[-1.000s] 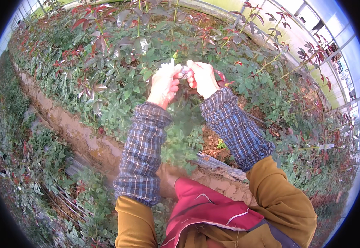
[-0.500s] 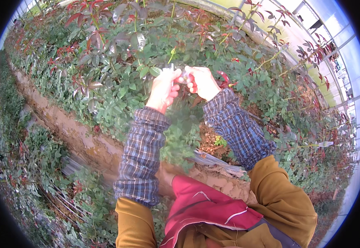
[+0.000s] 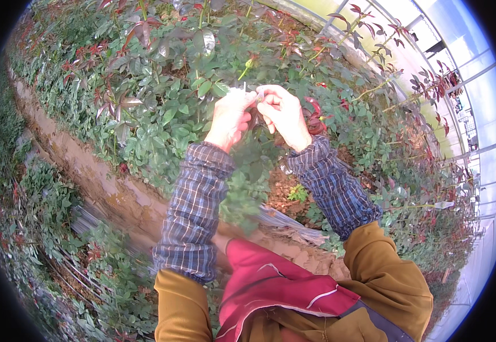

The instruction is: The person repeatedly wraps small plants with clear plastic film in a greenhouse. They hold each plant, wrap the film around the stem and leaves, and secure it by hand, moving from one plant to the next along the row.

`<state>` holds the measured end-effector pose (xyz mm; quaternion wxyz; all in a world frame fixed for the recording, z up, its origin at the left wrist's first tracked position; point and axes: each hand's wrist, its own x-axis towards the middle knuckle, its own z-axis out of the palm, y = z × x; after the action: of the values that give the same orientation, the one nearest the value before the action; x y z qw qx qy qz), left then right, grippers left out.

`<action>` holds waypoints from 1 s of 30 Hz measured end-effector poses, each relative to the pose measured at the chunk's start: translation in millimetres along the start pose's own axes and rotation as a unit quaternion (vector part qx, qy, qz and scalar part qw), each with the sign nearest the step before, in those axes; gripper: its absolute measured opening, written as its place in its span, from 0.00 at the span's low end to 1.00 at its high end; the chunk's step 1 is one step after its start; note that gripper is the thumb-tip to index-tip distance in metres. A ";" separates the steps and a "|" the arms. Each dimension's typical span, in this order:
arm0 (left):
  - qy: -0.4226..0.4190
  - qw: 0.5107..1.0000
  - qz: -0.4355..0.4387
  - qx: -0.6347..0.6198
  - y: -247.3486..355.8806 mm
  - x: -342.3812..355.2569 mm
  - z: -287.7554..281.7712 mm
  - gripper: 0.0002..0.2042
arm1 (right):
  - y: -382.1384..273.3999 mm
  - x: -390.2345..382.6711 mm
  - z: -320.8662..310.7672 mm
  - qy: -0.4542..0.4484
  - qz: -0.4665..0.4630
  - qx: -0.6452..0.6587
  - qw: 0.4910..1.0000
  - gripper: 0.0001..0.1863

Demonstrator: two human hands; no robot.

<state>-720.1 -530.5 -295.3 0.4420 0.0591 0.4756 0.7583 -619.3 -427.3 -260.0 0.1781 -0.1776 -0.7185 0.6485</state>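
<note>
My left hand (image 3: 232, 117) is closed in a pinch beside a thin whitish piece (image 3: 244, 86) that sticks up above its fingers. Touching or nearly touching it, my right hand (image 3: 285, 114) pinches thumb against forefinger at a tiny pale thing (image 3: 260, 97), too small to name. Both hands are raised over rose bushes (image 3: 162, 108) with green and dark red leaves. Just beyond the fingertips a green flower bud (image 3: 249, 63) stands on its stem. Curled red leaves (image 3: 314, 111) hang right of my right wrist.
A muddy path (image 3: 128, 191) runs along the bed's near side, with another planted row (image 3: 48, 211) to the left. Clear plastic strips (image 3: 293, 224) lie by the soil below my hands. A pale greenhouse wall (image 3: 464, 34) rises at the right. A red apron (image 3: 276, 279) covers my front.
My right hand has turned, its fingers now straighter and pinching higher near the left thumb. Both hands have moved slightly to the right in view, and the plants have shifted a little.
</note>
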 end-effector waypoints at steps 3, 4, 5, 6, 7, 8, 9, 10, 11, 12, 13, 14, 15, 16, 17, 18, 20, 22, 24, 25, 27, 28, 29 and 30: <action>0.019 1.000 -0.008 0.001 0.1 -2.4 4.1 0.09 | 1.4 0.4 6.4 0.006 -0.010 -0.051 0.999 0.14; 0.030 0.999 -0.010 0.023 2.8 -7.1 5.9 0.09 | 2.3 1.0 6.6 0.013 -0.017 -0.073 0.997 0.14; 0.024 0.999 -0.007 0.027 1.9 -6.6 3.5 0.09 | 3.2 1.7 6.7 0.019 -0.023 -0.095 0.995 0.13; 0.018 0.999 -0.005 0.031 0.6 -5.5 0.7 0.09 | 5.8 1.8 6.2 0.017 -0.026 -0.085 0.996 0.12; 0.012 0.999 -0.002 0.035 -1.0 -4.9 -1.8 0.09 | 9.2 1.9 5.2 0.015 -0.028 -0.076 0.997 0.12; 0.010 0.999 0.000 0.038 -2.0 -5.5 -3.3 0.09 | 11.9 2.3 4.4 0.013 -0.031 -0.066 0.997 0.11; 0.008 0.999 0.002 0.042 -1.9 -5.9 -4.9 0.09 | 14.3 4.0 4.0 0.019 -0.029 -0.076 0.996 0.10; 0.007 0.999 0.005 0.046 -2.2 -6.1 -6.5 0.08 | 16.2 5.9 3.7 0.026 -0.027 -0.086 0.996 0.09; 0.003 0.999 0.007 0.046 -3.4 -6.1 -7.7 0.08 | 17.3 7.5 4.6 0.032 -0.025 -0.096 0.995 0.08; -0.001 0.999 0.009 0.048 -4.3 -6.3 -8.8 0.08 | 8.1 4.3 11.4 0.053 0.004 -0.099 0.994 0.05; -0.004 0.999 0.010 0.049 -5.1 -6.5 -10.1 0.08 | 8.6 4.6 13.2 0.050 0.016 -0.098 0.994 0.05; -0.001 0.998 0.017 0.053 -6.4 -6.3 -12.3 0.08 | 8.6 5.2 13.8 0.047 0.029 -0.097 0.994 0.05; -0.011 0.999 0.024 0.046 -7.0 -6.8 -14.4 0.08 | 8.1 6.2 13.5 0.043 0.040 -0.094 0.994 0.05; -0.020 0.999 0.031 0.039 -7.8 -8.4 -17.0 0.09 | 11.7 6.3 12.1 0.028 0.028 -0.095 0.995 0.04; -0.028 0.998 0.039 0.032 -8.2 -11.1 -20.3 0.09 | 11.8 5.0 12.0 0.028 0.019 -0.093 0.995 0.04; -0.046 0.997 0.049 0.029 -6.6 -15.0 -28.2 0.08 | 13.5 3.9 14.4 0.030 0.010 -0.087 0.996 0.05; -0.053 0.996 0.076 -0.007 -7.8 -24.4 -39.0 0.08 | 19.8 4.2 14.0 0.028 -0.022 -0.064 0.997 0.06; -0.056 0.996 0.059 -0.045 -3.7 -33.4 -55.1 0.09 | 25.2 4.6 13.9 0.062 -0.021 -0.057 0.996 0.08; -0.060 0.993 0.035 -0.091 -1.9 -40.1 -74.3 0.10 | 23.7 4.9 15.7 0.082 -0.008 -0.055 0.995 0.16; -0.053 0.994 0.050 -0.078 -0.9 -43.3 -83.7 0.11 | 21.3 3.6 21.2 0.088 -0.011 -0.040 0.995 0.19; -0.027 0.996 0.073 -0.033 5.5 -55.6 -100.2 0.11 | 15.4 0.2 33.9 0.106 -0.017 -0.014 0.994 0.26; -0.021 0.997 0.077 -0.007 9.7 -63.8 -106.9 0.11 | 11.5 -2.3 39.1 0.115 -0.014 -0.025 0.993 0.30; -0.037 0.995 0.094 -0.016 5.1 -68.9 -114.5 0.11 | 11.8 -6.2 43.0 0.134 -0.019 -0.031 0.990 0.30; -0.036 0.995 0.091 0.003 4.1 -72.9 -121.4 0.11 | 15.4 -6.1 46.5 0.147 -0.021 -0.036 0.988 0.29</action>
<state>-740.6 -665.3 -333.6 0.3876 0.1309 0.4543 0.7914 -636.3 -469.2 -279.9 0.2892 -0.2623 -0.7111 0.5848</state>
